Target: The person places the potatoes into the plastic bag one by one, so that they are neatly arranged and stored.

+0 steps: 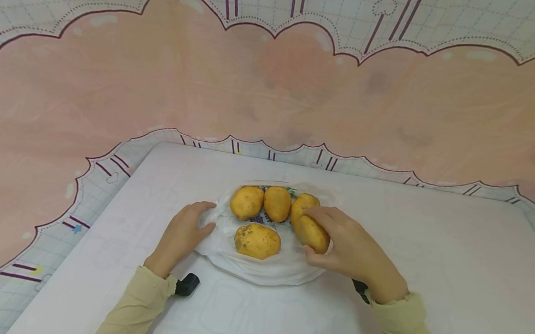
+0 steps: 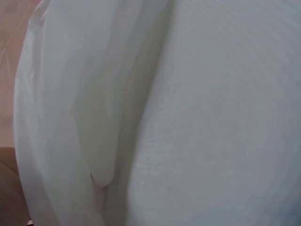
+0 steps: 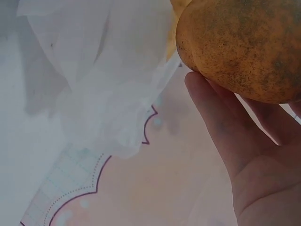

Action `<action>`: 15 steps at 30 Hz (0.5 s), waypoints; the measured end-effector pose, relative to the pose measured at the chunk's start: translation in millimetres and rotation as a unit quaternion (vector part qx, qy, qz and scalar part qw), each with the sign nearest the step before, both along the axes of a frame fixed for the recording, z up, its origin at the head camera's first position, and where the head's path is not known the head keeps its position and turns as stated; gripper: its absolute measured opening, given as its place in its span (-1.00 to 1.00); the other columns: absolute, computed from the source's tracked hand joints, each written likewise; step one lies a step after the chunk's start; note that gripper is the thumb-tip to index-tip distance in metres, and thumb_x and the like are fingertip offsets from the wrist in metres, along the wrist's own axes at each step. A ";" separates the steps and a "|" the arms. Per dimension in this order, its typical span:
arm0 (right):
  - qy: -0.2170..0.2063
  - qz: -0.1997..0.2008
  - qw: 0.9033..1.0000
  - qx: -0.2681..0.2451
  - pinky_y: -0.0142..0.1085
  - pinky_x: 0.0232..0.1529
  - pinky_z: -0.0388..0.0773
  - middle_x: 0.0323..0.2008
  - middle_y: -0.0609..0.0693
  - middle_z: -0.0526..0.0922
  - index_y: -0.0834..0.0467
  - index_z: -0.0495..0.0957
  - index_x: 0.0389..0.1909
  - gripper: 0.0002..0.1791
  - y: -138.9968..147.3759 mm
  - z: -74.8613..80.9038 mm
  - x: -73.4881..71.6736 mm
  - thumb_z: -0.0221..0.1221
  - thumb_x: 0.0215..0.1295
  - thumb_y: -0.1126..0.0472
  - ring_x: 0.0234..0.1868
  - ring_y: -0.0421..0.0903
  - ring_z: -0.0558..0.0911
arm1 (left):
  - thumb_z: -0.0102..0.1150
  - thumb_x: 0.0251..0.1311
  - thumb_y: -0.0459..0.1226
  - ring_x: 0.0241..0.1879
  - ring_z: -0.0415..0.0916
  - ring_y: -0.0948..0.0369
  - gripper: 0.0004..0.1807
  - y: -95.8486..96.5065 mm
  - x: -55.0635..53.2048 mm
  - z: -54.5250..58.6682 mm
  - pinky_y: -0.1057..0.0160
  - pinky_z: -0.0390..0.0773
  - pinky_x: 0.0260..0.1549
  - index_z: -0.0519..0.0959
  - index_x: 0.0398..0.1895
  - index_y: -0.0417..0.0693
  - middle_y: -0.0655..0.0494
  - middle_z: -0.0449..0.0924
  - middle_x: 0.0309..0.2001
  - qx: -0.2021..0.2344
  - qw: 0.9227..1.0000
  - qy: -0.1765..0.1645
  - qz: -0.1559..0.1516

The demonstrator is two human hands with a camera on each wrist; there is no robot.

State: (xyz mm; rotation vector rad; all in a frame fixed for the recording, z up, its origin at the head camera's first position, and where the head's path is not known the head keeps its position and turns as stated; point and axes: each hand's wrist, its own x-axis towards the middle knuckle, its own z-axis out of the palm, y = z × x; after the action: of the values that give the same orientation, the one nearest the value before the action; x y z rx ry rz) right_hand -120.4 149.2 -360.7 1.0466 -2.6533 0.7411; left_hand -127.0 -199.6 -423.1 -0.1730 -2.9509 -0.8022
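Observation:
My right hand (image 1: 345, 242) grips a yellow potato (image 1: 311, 234) between thumb and fingers, over the right side of a white plastic bag (image 1: 260, 274). The right wrist view shows this brown-speckled potato (image 3: 244, 47) against the fingers. Another potato (image 1: 304, 204) sits right behind it, partly hidden by the hand. Two more, a left potato (image 1: 246, 202) and a middle potato (image 1: 277, 203), lie side by side at the back of the bag. A spotted potato (image 1: 257, 241) rests in front of them. My left hand (image 1: 184, 234) is at the bag's left edge, thumb and fingers apart, gripping nothing visible.
All this is on a white table (image 1: 458, 277). Blue and green print shows between the potatoes. A patterned peach curtain (image 1: 276, 91) hangs behind the table. Black wrist devices, such as the left one (image 1: 187, 285), stick out by the sleeves.

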 end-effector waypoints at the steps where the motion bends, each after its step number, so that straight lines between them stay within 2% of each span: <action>1: -0.003 0.001 1.000 0.001 -0.10 0.01 0.66 0.05 0.14 0.62 0.16 0.51 0.19 -0.34 -1.8 -0.4 -0.4 0.34 0.00 0.04 0.03 0.02 0.63 | 0.30 0.22 -0.32 0.24 0.43 -0.18 -0.49 -0.1 0.0 0.0 -0.16 0.43 0.24 0.49 0.24 -0.27 -0.23 0.53 0.22 0.000 1.000 -0.001 0.000; 10: -0.004 0.024 1.000 0.016 -0.22 -0.14 0.66 -0.02 0.05 0.61 0.18 0.53 0.14 -0.38 -16.3 -5.9 0.6 0.33 0.02 0.04 -0.12 -0.12 0.59 | 0.30 0.23 -0.31 0.25 0.42 -0.17 -0.49 -0.2 0.8 0.8 -0.15 0.42 0.26 0.49 0.24 -0.27 -0.23 0.52 0.22 0.002 1.000 -0.005 0.000; 15: -0.012 0.029 0.999 0.021 -0.23 -0.14 0.66 -0.02 0.06 0.63 0.17 0.53 0.14 -0.39 -23.5 -10.5 -0.4 0.32 0.03 0.02 -0.11 -0.13 0.59 | 0.29 0.24 -0.31 0.25 0.42 -0.17 -0.49 -0.1 1.1 1.7 -0.15 0.42 0.26 0.48 0.25 -0.27 -0.23 0.51 0.23 -0.001 1.000 -0.005 0.000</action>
State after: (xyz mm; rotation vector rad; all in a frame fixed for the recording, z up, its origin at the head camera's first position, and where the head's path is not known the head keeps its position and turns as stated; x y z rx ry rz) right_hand -120.8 125.7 -371.3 1.1366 -2.6802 0.7148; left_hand -125.9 -199.7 -421.4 -0.1693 -2.9617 -0.8040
